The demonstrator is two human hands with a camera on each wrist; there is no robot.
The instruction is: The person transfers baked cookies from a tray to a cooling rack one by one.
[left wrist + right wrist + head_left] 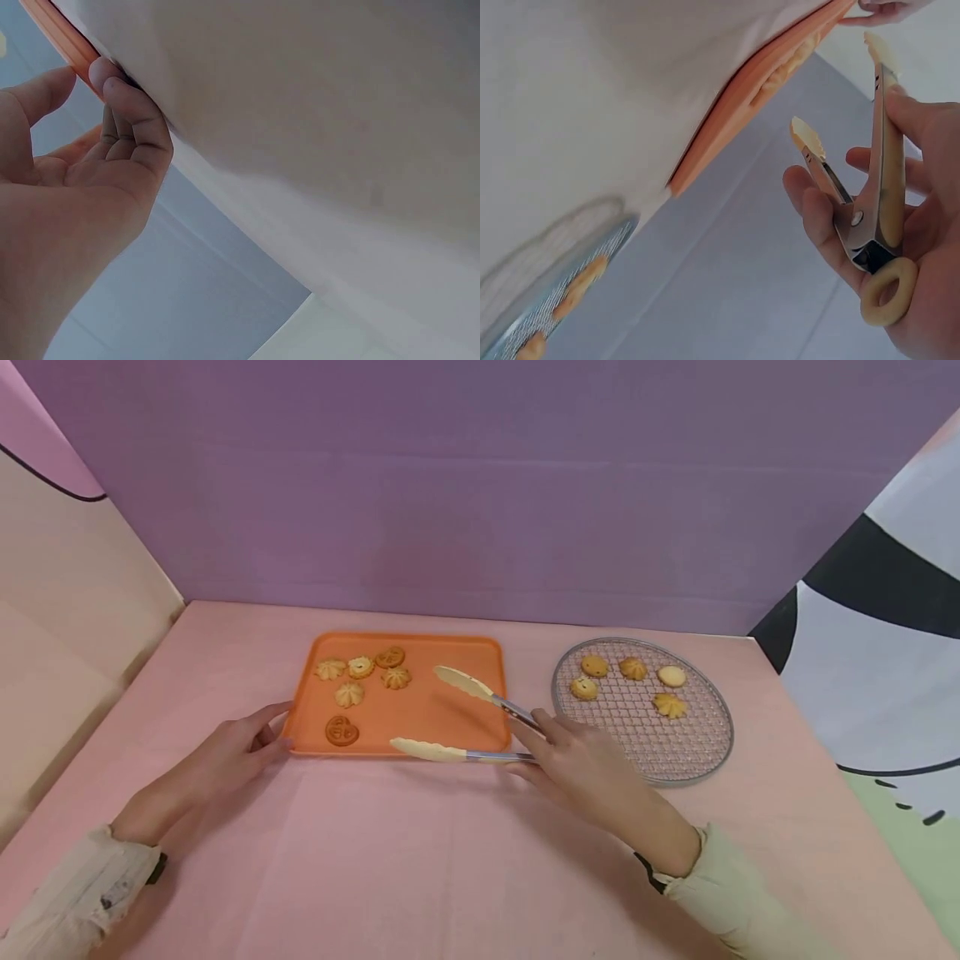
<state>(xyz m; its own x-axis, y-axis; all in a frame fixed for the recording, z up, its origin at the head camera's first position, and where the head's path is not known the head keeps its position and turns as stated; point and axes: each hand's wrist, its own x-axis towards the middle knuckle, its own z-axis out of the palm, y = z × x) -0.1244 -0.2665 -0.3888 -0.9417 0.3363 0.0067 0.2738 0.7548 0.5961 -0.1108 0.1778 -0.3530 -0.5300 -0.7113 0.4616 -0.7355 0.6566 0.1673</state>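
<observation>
My left hand is at the left edge of an orange tray, its thumb and curled fingers pinching the rim in the left wrist view. Several cookies lie in the tray's left half, among them a brown pretzel-shaped cookie near the front and a flower-shaped cookie. In my right hand are metal tongs with cream tips and a ring at the hinge end. Their arms are spread wide, with nothing between the tips. One tip overlaps the tray, the other its front edge, in the head view.
To the right of the tray is a round wire rack bearing several cookies, including a pale oval cookie. My right hand overlaps its front left rim in the head view. Pink cloth covers the table, and a purple wall rises behind.
</observation>
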